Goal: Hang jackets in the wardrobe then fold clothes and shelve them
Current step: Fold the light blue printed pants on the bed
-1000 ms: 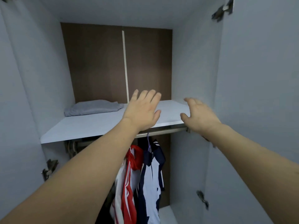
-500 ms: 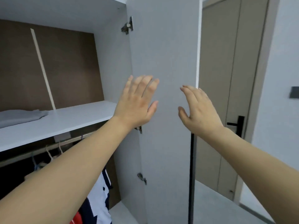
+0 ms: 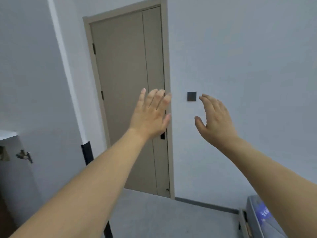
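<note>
My left hand [image 3: 151, 114] is raised in mid air in front of the beige room door, fingers straight and together, holding nothing. Beside it my right hand [image 3: 215, 121] is also up, fingers relaxed and slightly bent, empty. The open grey wardrobe door [image 3: 34, 100] fills the left side, with a metal hinge [image 3: 24, 156] low on it. A sliver of the white wardrobe shelf [image 3: 7, 133] shows at the far left edge. No jackets or folded clothes are in view.
A closed beige room door [image 3: 127, 100] stands straight ahead with a dark handle [image 3: 162, 135]. A dark wall switch [image 3: 191, 96] sits on the white wall. A corner of a bed [image 3: 262, 219] shows at the lower right, grey floor [image 3: 163, 217] in front.
My view has swung right, away from the wardrobe's inside and its shelf to the room door and wall. Both hands stay raised and empty in front of me.
</note>
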Motion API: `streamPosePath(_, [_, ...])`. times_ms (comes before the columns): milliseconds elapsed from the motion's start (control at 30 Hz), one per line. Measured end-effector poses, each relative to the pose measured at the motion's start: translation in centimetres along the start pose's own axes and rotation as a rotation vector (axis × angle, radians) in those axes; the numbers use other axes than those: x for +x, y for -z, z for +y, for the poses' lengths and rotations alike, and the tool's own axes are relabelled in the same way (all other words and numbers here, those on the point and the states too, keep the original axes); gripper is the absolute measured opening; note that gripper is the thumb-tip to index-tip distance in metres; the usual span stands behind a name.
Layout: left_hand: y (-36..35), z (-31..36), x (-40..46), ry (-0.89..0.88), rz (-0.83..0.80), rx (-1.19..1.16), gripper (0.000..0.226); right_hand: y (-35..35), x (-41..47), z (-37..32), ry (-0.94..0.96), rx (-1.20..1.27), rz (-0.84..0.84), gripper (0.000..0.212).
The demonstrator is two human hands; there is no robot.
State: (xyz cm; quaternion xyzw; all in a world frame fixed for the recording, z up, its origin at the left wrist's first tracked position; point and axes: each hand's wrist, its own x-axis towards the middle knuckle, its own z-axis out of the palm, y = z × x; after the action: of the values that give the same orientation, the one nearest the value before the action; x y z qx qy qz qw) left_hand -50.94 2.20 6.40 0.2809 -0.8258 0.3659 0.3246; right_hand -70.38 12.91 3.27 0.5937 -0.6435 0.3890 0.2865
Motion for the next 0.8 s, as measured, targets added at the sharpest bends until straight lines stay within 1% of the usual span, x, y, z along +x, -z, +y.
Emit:
streamPosePath(100, [-3.7, 5.9, 4.1, -0.063, -0.05, -0.065, 0.066, 1.8, -1.9, 7.6, -0.112, -0.069, -0.02, 0.06])
streamPosePath(200, [-7.7, 11.2, 8.1, -0.115, -0.045, -0.132, 0.064, 2.9, -3.7, 14.4, -0.212, -0.131, -0.044, 0.059])
streamPosePath(267, [-10.8, 15.1, 10.5, -0.133, -0.058, -0.215, 0.062, 3.0, -5.1, 18.7, -0.27, -0.175, -0.048, 0.059])
streamPosePath(433, [-19.2, 25.7, 16.3, -0.285, -0.095, -0.326, 0.062, 1.8, -8.9, 30.1, -0.424, -0.286, -0.111, 0.059])
streamPosePath(633, [-28.9, 40.2, 23.3, -0.455, -0.149, -0.51, 0.063, 1.4, -13.6, 42.9, -0.684, -0.374, -0.183, 0.06])
streamPosePath(800, [-33.5, 54.5, 26.7, -0.584, -0.255, -0.662, 0.061, 4.7, -20.6, 51.3, -0.928, -0.468, -0.204, 0.06])
